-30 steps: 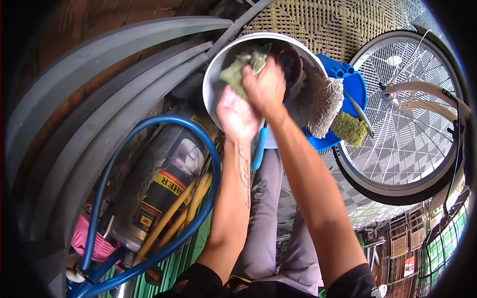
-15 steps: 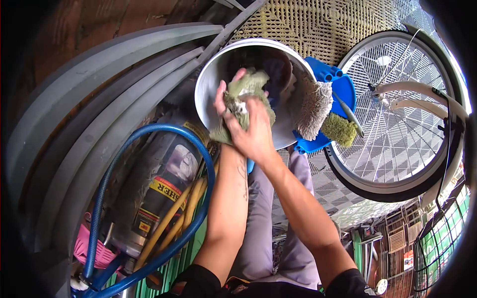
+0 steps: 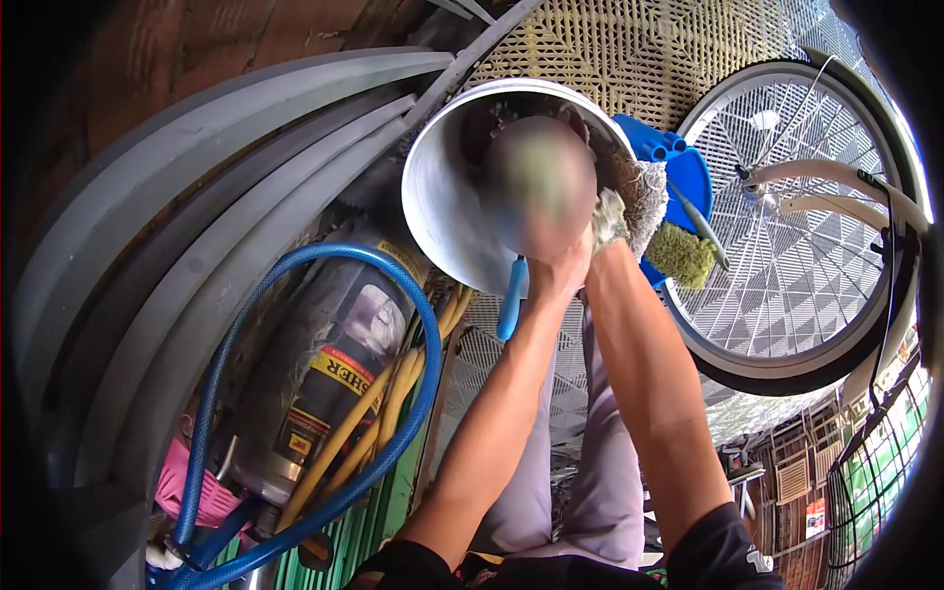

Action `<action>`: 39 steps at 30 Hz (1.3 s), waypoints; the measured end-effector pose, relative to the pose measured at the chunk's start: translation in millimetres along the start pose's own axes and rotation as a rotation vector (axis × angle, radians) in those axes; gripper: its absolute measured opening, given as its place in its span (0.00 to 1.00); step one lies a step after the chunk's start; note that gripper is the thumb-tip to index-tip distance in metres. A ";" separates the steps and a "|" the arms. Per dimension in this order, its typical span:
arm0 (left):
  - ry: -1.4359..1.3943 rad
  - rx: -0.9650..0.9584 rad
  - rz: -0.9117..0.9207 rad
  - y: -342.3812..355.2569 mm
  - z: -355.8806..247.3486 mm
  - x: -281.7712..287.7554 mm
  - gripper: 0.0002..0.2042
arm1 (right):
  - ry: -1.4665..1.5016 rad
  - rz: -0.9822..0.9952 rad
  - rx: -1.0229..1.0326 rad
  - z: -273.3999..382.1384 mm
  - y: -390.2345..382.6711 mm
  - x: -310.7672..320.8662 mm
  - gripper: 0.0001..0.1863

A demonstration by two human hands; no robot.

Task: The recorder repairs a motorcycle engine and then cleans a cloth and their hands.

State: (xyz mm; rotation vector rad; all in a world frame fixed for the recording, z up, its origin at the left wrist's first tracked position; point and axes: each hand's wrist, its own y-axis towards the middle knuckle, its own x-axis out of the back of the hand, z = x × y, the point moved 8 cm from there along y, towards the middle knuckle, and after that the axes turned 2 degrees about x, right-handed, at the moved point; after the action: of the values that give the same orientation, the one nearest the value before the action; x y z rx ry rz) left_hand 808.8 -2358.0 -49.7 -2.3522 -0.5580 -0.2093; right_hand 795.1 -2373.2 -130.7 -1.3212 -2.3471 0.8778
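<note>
My left hand (image 3: 560, 258) reaches into the white bucket (image 3: 433, 197); its fingers vanish in a blurred patch over the bucket's middle. My right hand (image 3: 602, 252) is beside it at the right inside edge, by a crumpled pale green cloth (image 3: 610, 212); its fingers are hidden. Something pale green shows smeared within the patch. A blue handle (image 3: 511, 300) lies below the rim. A shaggy grey pad (image 3: 650, 187) hangs at the bucket's right, beside a blue plastic piece (image 3: 688, 167), an olive pad (image 3: 676, 254) and a grey handle (image 3: 705, 226).
A bicycle wheel (image 3: 796, 344) with its fork stands at right on plastic mats (image 3: 580, 39). At left lie curved grey slats (image 3: 147, 157), a dark cylindrical machine (image 3: 295, 393), a looped blue hose (image 3: 425, 354), yellow hose (image 3: 452, 315) and pink item (image 3: 182, 462).
Both hands and forearms have moved rightward in the bucket since half a second ago. The green cloth, earlier wrapped between my hands, now shows at the right and perhaps within the blur.
</note>
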 end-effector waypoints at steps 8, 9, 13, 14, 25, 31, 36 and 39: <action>0.392 0.017 -0.096 111.8 46.2 43.0 0.22 | -0.602 0.533 0.713 -47.7 -35.4 10.2 0.32; 0.523 -0.026 -0.110 121.9 53.9 55.4 0.23 | -0.874 0.595 0.681 -67.1 -31.5 7.7 0.40; -0.763 0.347 0.158 77.1 60.0 5.3 0.25 | -1.475 0.204 1.330 -36.7 -39.6 -2.8 0.42; -0.857 0.510 0.149 52.4 48.3 2.1 0.25 | -1.261 0.237 1.240 -25.9 -43.9 -3.6 0.32; -1.114 0.430 0.206 56.0 101.1 40.7 0.30 | -1.563 0.292 1.596 -97.4 -82.6 -6.5 0.46; -1.152 0.202 0.684 48.4 9.1 5.3 0.37 | -1.945 -0.354 1.706 -122.5 -86.2 -7.2 0.48; -1.201 0.572 0.369 9.1 27.1 13.8 0.30 | -1.735 -0.418 1.679 -26.2 -77.9 -50.5 0.23; -1.403 0.609 0.502 -6.2 5.1 -14.0 0.28 | -1.792 -0.606 1.638 11.0 -80.8 -49.0 0.19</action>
State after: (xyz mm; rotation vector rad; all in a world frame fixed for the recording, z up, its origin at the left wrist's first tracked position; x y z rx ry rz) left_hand 793.5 -2355.2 -53.9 -1.6218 -0.4796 1.6696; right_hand 761.7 -2450.0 -85.7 1.2109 -0.9676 3.0777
